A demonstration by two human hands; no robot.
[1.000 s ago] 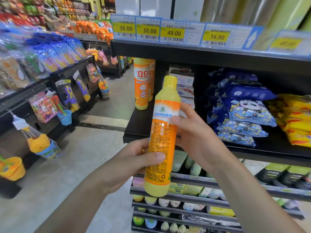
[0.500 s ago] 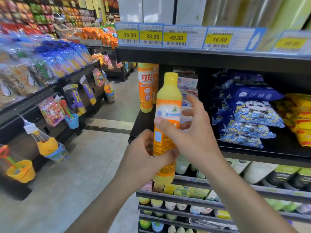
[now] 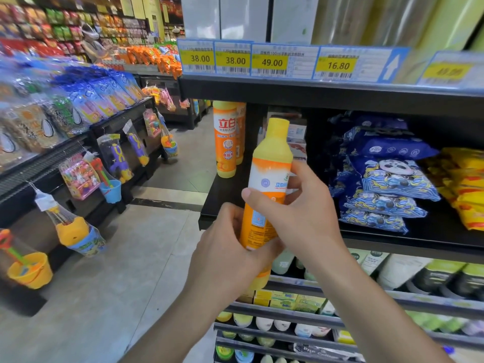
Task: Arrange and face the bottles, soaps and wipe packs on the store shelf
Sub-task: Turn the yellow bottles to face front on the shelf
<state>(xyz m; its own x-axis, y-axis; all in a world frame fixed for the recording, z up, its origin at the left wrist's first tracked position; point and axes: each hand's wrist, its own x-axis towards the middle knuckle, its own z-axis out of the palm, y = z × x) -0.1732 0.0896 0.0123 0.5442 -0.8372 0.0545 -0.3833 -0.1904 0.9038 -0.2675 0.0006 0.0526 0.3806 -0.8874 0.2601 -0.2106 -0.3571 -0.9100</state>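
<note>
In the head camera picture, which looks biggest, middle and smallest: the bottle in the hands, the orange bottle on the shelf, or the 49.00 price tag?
1. held bottle, though nearer the camera
2. orange shelf bottle
3. 49.00 price tag

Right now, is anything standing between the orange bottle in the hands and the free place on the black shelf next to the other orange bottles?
Nothing visible. The orange plastic bottle with yellow cap is held in front of bare black shelf board, right of the standing orange bottles.
</note>
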